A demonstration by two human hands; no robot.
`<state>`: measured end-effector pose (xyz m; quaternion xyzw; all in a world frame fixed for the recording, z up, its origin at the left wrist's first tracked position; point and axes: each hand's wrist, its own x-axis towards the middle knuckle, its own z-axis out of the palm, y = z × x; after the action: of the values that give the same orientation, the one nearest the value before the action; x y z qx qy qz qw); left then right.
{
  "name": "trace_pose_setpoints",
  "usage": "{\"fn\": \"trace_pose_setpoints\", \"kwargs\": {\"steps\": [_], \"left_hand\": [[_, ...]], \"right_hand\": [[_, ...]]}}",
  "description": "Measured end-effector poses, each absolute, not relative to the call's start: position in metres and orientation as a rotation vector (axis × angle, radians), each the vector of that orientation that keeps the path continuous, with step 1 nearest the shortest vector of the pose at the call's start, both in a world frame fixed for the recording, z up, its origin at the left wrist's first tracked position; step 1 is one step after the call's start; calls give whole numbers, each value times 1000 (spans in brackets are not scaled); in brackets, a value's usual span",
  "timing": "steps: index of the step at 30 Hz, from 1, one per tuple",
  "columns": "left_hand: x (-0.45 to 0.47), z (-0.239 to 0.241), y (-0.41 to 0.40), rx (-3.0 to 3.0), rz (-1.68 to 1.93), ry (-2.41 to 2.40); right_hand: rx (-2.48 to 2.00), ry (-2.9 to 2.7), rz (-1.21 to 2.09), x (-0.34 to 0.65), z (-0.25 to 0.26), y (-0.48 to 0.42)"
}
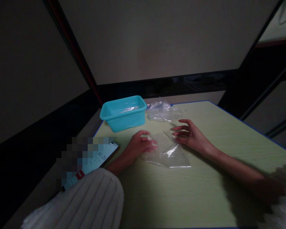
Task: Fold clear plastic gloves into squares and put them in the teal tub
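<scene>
A clear plastic bag point(173, 156) lies on the table between my two hands, its film creased and shiny. My left hand point(141, 144) is closed at the bag's left edge, and some fingertips show blurred through the film. At the bag's upper right, my right hand point(189, 135) has its fingers spread apart and slightly bent. Its lower fingers are close to the folded corner of the film; whether they touch it I cannot tell.
A turquoise plastic basket point(127, 119) with clear film inside stands at the table's back left. Beside it lies a crumpled heap of clear plastic bags point(163, 111). A phone point(92, 162) with a lit screen lies at the left edge of the pale table point(181, 197). Cabinet panels rise behind.
</scene>
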<state>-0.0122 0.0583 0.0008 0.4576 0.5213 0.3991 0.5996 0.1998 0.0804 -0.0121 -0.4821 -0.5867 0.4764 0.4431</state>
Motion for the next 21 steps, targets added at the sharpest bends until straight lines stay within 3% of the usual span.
{"fn": "trace_pose_setpoints", "kwargs": {"steps": [10, 21], "left_hand": [[-13, 0, 57, 1083, 922, 1186], [-18, -5, 59, 1132, 959, 1155]], "right_hand": [[-1257, -1617, 1030, 202, -12, 83], [-1299, -1574, 1256, 210, -4, 85]]}}
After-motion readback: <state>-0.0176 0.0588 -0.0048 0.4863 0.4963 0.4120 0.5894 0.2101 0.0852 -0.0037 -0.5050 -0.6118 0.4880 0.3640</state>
